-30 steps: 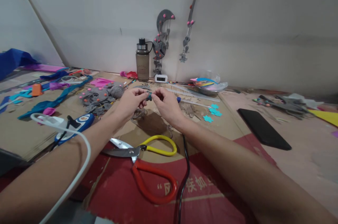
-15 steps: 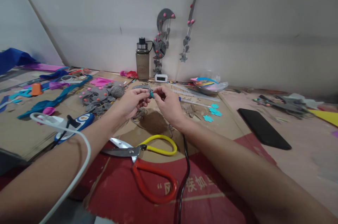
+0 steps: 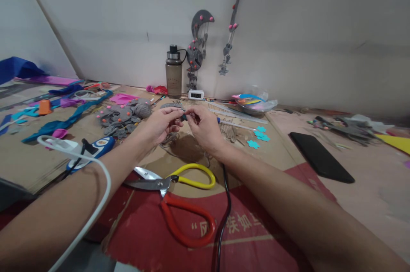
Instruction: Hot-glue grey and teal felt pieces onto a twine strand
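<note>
My left hand point(image 3: 168, 123) and my right hand point(image 3: 203, 127) meet above the middle of the table, fingertips pinched together. Between them is a small dark teal piece point(image 3: 183, 116), mostly covered by the fingers; its kind cannot be made out. Grey cord point(image 3: 171, 137) lies loosely beneath the hands. To the left rests a heap of grey felt pieces point(image 3: 117, 119) with pink and orange dots, beside a ball of grey yarn point(image 3: 142, 110). Several turquoise felt flowers point(image 3: 253, 144) lie to the right of my right hand.
Large scissors point(image 3: 192, 208) with red and yellow handles lie open in front. A bottle point(image 3: 174, 75) and small digital clock point(image 3: 195, 94) stand behind. A black phone point(image 3: 320, 156) is at right. A white cable point(image 3: 104, 178) crosses my left forearm. Felt moon hangings point(image 3: 202, 19) hang on the wall.
The fingers have shifted slightly around the small piece, and less of its teal colour shows now. Both hands remain in about the same place.
</note>
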### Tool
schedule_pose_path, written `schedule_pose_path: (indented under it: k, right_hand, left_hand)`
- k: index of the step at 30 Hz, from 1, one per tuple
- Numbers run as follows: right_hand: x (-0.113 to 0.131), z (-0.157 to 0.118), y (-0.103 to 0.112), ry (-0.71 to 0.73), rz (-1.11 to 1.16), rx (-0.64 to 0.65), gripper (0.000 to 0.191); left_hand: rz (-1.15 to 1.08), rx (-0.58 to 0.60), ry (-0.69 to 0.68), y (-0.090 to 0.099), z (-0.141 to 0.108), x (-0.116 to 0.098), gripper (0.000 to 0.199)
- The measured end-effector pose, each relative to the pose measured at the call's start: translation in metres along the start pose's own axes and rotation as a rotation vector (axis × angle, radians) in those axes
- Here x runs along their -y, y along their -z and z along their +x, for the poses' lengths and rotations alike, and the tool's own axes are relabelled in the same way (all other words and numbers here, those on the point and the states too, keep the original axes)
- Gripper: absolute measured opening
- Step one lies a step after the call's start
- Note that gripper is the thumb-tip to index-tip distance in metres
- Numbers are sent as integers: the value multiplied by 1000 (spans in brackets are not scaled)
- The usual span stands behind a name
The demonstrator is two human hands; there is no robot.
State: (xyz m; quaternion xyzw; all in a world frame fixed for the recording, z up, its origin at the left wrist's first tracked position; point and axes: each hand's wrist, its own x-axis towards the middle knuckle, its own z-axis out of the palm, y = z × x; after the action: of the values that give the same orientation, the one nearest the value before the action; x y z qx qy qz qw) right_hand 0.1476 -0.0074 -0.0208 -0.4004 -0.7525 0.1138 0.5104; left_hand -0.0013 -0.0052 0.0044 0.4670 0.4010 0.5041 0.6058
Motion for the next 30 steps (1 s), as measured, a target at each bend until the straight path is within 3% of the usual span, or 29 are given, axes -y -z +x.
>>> schedule_pose_path:
  k: [7,23,30]
  right_hand:
    - [-2,3,-1,-166,115,-36,13]
    - [-3,6,-6,-297,297,-58,15]
    - [-1,4,-5,-282,208,-37,12]
  left_hand:
    - [8,-37,-6,1,0,1,14]
    - [102,-37,-51,0,0,3,24]
    - [200,-34,-85,1,1,6,25]
